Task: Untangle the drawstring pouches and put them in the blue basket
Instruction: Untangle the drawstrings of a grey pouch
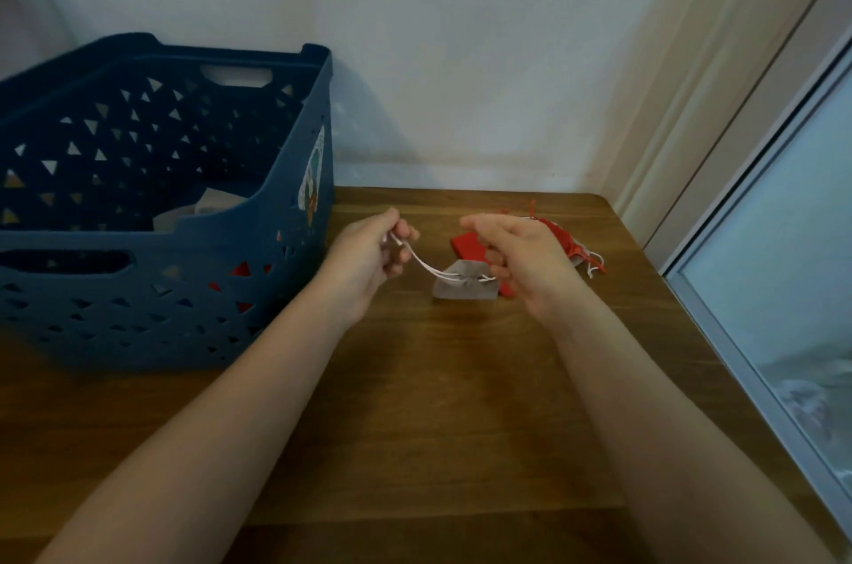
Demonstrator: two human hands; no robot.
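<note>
Fingers of the left hand (369, 259) and right hand (516, 259) pinch the grey pouch's (463, 287) white drawstring (417, 259); red pouches (567, 245) remain on the table, several apparently already lie in the blue basket (295, 287).

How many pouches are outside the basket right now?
At least 3: a grey pouch strung between both hands, a red pouch behind it, and a red cluster past the right hand, possibly hiding more.
</note>
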